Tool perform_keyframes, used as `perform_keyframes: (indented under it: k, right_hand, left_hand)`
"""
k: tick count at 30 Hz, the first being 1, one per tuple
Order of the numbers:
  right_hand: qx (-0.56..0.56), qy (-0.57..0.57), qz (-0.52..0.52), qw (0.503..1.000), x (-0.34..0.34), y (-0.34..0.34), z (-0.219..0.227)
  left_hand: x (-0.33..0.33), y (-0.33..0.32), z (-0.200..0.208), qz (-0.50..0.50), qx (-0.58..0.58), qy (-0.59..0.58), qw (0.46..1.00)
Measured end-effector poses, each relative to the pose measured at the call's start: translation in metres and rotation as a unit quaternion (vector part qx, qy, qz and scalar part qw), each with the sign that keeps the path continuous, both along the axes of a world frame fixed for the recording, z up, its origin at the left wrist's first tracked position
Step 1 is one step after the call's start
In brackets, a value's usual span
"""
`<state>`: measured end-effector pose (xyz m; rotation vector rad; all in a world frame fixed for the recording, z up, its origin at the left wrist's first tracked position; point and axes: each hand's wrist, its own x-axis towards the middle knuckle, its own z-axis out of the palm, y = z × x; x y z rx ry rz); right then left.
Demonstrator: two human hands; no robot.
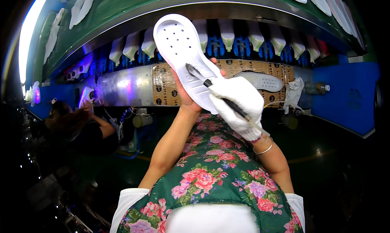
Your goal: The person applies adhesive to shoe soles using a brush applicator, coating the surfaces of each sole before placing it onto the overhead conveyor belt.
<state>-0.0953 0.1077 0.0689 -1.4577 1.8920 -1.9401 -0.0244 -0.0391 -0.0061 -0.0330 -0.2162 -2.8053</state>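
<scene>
Much of the frame's rim falls into black, and the lower left corner holds only dim, glinting shapes too dark to identify. A second person (77,125) at the left middle is half swallowed by shadow, bent toward a violet glow, and what their hands do cannot be made out. At centre, the left hand (187,96) is mostly hidden behind the white shoe sole (185,54) it holds up; only the thumb tips and heel of the palm show at the sole's lower edge, closed firmly around it. The sole is smooth, matte and moulded, with a raised rim, a scatter of small round holes near its rounded toe and shallow slots toward the heel; it tilts from upper left to lower right in the upper centre of the frame. The right hand (239,105), in a knitted white cotton glove, is closed around a slim dark brush (211,89) whose bristled tip lies on the sole's inner face; the handle's far end vanishes into the glove. A thin metal bangle (265,150) circles the right wrist. Behind, a curved conveyor carries a row of pale shoe lasts (227,34) on blue mounts, partly cut off by the sole. A second white sole (262,81) rests on taped brown cardboard (164,89), beside a crumpled rag (293,93). A floral apron (215,176) fills the lower centre.
</scene>
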Motion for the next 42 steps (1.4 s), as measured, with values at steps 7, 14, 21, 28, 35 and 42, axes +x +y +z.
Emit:
perform_keyframes:
  k: [7, 14, 21, 28, 35, 42]
  right_hand:
    - [0.013, -0.002, 0.113, 0.993, -0.004, 0.004, 0.008]
    - [0.035, 0.023, 0.146, 0.988, 0.006, 0.011, -0.003]
    - [0.042, 0.056, 0.097, 0.993, -0.002, 0.012, -0.001]
    - [0.051, -0.064, 0.125, 0.989, 0.007, 0.017, -0.001]
    - [0.033, 0.148, 0.1, 0.983, 0.02, 0.02, -0.011]
    - [0.053, -0.085, 0.066, 0.993, 0.017, 0.015, -0.013]
  left_hand:
    - [0.001, -0.014, 0.002, -0.064, -0.03, 0.048, 0.996]
    - [0.0, -0.028, 0.008, -0.112, -0.067, 0.005, 0.991]
    - [-0.008, -0.036, 0.01, -0.179, -0.108, 0.026, 0.978]
    - [-0.015, -0.044, 0.005, -0.265, -0.08, 0.115, 0.954]
    - [-0.011, -0.044, 0.03, -0.263, -0.128, -0.062, 0.954]
    - [-0.018, -0.044, 0.034, -0.253, -0.135, -0.04, 0.957]
